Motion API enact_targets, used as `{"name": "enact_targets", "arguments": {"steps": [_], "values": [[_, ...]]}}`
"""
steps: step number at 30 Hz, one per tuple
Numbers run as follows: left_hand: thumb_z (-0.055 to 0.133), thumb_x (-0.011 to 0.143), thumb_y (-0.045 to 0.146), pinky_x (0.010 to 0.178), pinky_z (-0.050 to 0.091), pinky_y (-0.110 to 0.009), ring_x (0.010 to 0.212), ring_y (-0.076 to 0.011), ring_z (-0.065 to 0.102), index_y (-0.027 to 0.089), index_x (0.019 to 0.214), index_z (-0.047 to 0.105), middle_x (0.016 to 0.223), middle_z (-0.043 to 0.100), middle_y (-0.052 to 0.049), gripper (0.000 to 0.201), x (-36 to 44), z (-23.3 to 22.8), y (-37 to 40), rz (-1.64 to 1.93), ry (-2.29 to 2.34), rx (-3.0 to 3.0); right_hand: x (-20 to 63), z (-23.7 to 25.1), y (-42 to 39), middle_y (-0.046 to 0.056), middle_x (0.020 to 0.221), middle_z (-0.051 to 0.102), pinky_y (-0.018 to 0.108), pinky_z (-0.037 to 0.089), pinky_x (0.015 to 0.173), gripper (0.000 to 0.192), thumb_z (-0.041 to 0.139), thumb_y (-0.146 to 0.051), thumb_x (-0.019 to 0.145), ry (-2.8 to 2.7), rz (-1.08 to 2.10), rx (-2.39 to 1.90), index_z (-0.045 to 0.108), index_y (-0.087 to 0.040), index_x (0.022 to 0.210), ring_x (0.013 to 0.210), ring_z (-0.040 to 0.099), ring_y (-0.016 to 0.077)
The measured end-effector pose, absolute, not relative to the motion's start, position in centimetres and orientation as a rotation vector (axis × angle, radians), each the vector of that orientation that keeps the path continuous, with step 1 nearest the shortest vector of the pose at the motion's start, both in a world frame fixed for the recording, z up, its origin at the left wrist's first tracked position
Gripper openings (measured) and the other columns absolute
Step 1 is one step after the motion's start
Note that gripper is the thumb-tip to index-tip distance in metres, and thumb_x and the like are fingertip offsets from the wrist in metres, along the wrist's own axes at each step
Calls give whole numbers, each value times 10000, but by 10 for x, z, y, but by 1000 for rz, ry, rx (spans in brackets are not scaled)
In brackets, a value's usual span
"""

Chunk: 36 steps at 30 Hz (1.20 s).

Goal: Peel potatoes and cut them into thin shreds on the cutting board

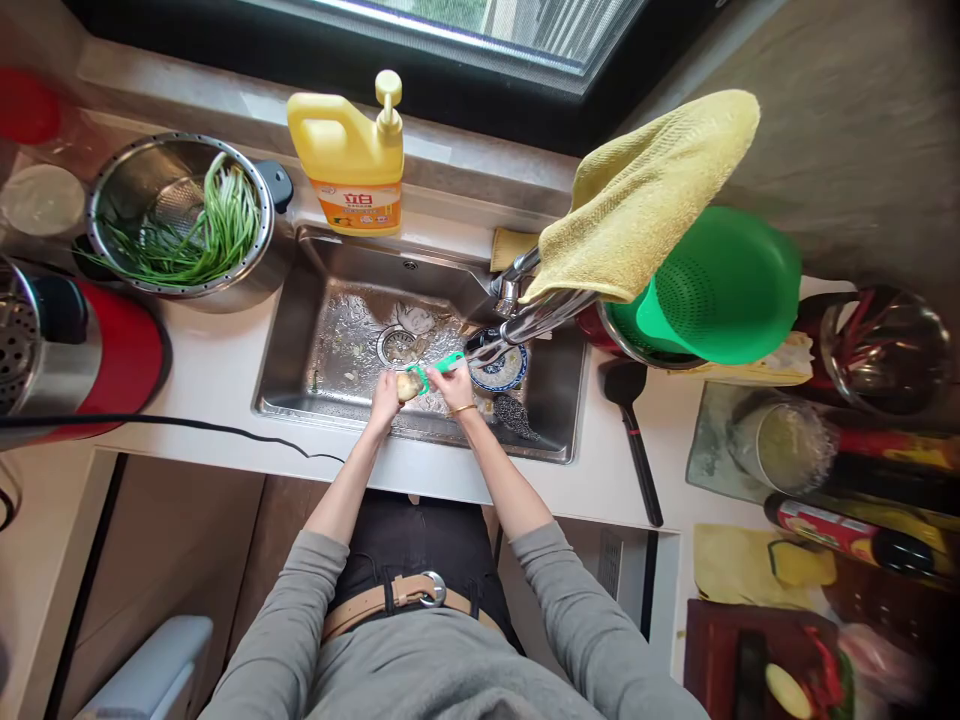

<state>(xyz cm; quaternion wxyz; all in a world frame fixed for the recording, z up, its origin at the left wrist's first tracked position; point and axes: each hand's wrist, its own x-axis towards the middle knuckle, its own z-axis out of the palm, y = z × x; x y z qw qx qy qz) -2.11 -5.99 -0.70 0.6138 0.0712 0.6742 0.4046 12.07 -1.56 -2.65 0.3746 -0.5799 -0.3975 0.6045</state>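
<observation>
Over the front of the steel sink (300, 330), my left hand (386, 397) is closed around a partly peeled potato (409, 384). My right hand (454, 388) grips a green peeler (448, 362), whose head lies against the potato's right side. Peel scraps and water spread over the sink floor around the drain (399, 345). Right of my hands, a blue-rimmed bowl (510, 372) sits in the sink, partly hidden by the faucet (547, 312). A steel-wool scrubber (514, 415) lies close to that bowl.
A pot of green onions (225, 225) stands left, a yellow detergent bottle (352, 165) behind the sink. A yellow cloth (645, 190) drapes over the faucet. To the right are a green colander (739, 285), a black spatula (634, 430) and a cutting board (709, 650). A cord (247, 432) crosses the left counter.
</observation>
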Motion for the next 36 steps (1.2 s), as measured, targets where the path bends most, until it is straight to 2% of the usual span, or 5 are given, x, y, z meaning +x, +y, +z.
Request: {"name": "enact_targets", "arguments": {"steps": [15,19,24,28,36], "values": [[420,896,426,312,95,-113,291,-17,292,175,793,467,472,415,67,275,-7,1,-48,886,1239,-84,123,-27,-22,-31,604,591,257,495,476,361,765,-391,610,-1054,1573,-1310,472,-218,729,490,529,108],[348,914,371,298,85,-116,292,-3,265,144,885,523,610,583,-17,289,-18,4,-53,802,1134,-127,155,-42,-10,-37,676,604,244,515,512,463,797,-371,534,-950,1472,-1426,437,-223,785,554,565,103],[271,946,370,374,356,-166,424,-84,515,81,1010,550,672,634,-89,407,-20,4,-50,858,1169,-186,160,-42,-6,-60,602,555,232,490,468,397,747,-392,598,-849,1419,-1459,423,-223,753,498,535,90],[236,957,440,386,349,-177,393,-92,499,148,1121,518,599,602,-32,438,-4,3,-46,906,1225,-126,130,-22,-20,-34,661,599,232,495,481,325,719,-393,657,-904,1483,-1336,481,-214,785,518,535,90],[291,941,372,317,217,-155,327,-54,384,110,849,552,547,569,-42,381,-6,12,-53,841,1170,-123,150,-34,-11,10,720,632,287,536,568,350,740,-413,620,-1056,1487,-1373,498,-205,764,619,591,133]]}}
